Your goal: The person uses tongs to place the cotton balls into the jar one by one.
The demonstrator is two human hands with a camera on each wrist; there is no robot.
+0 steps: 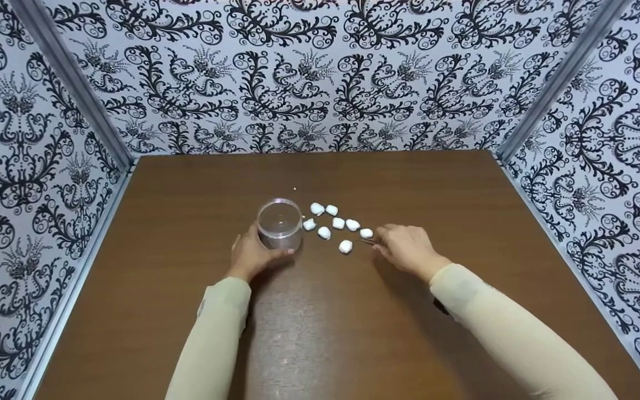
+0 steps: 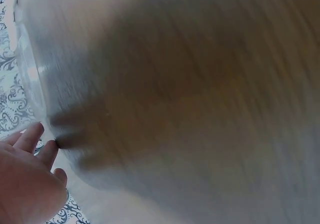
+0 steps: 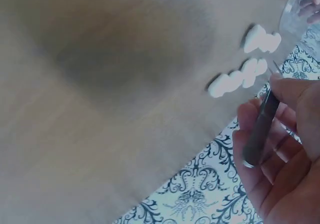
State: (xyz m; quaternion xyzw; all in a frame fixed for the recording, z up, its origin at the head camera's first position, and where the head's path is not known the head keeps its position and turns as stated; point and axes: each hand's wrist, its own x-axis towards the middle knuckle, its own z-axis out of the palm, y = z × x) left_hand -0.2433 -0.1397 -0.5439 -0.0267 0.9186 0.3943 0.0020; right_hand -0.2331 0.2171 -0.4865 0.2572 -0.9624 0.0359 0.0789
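Note:
My left hand grips a clear round jar from its near left side, thumb along the front and fingers around the left. The jar stands upright with its open rim upward; nothing shows inside. In the left wrist view, fingertips press the jar's wall. My right hand pinches metal tweezers between thumb and fingers, tips pointing left. Several white cotton balls lie loosely grouped right of the jar. The tweezer tips sit between the nearest cotton ball and the rightmost one, with nothing between them.
Everything rests on a brown wooden table. White walls with a black floral pattern enclose its back and sides, with grey metal posts at the corners. A tiny pale speck lies behind the jar.

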